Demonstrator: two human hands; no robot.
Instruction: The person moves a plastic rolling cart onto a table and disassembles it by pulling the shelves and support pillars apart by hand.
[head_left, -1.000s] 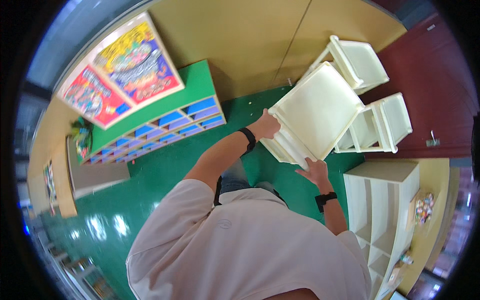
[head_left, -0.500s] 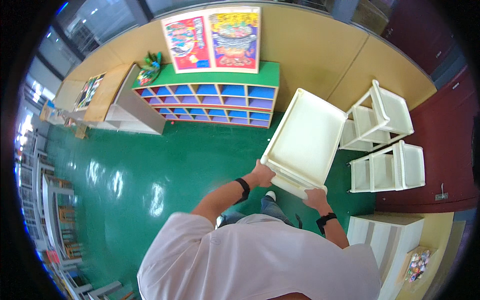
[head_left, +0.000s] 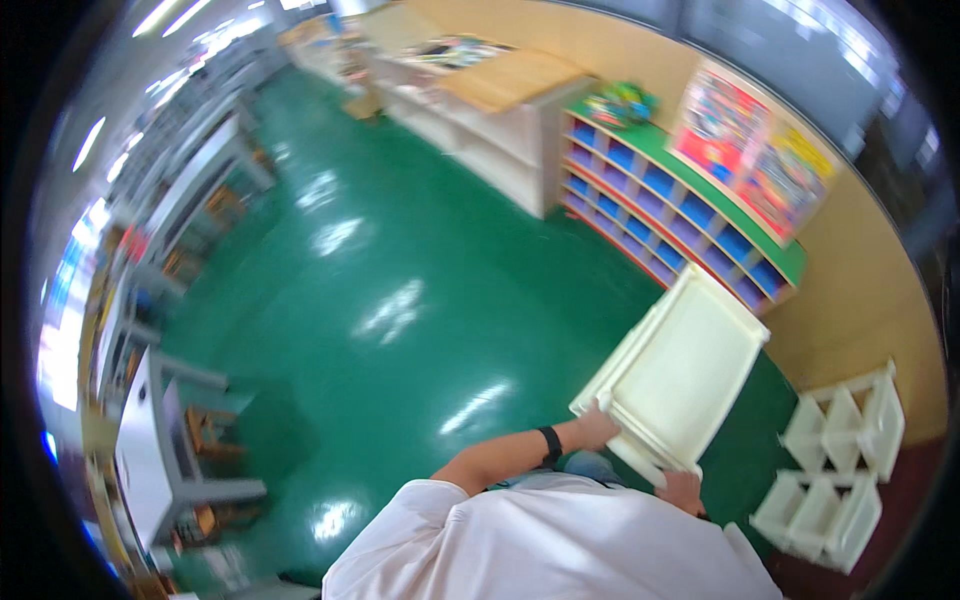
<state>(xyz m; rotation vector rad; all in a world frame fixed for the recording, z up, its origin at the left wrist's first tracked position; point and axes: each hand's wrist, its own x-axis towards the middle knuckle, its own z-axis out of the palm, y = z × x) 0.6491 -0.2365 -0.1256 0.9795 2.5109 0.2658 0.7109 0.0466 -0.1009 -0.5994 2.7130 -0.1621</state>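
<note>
I carry a cream-white shelf unit (head_left: 680, 375) flat in front of me, its back panel facing up. My left hand (head_left: 597, 428), with a black band on the wrist, grips its near left edge. On the near right corner my right hand (head_left: 680, 490) holds it from below. My white shirt fills the bottom of the picture.
A green floor (head_left: 420, 300) spreads to the left. A green-topped cubby shelf with blue and purple bins (head_left: 680, 215) stands against the tan wall. Two white shelf units (head_left: 835, 470) lie at the right. Wooden cabinets (head_left: 480, 120) are at the back, grey tables (head_left: 160, 440) at the left.
My view has swung to the left with the shelf unit in my hands: the cubby shelf and the white units have slid to the right, and more green floor shows.
</note>
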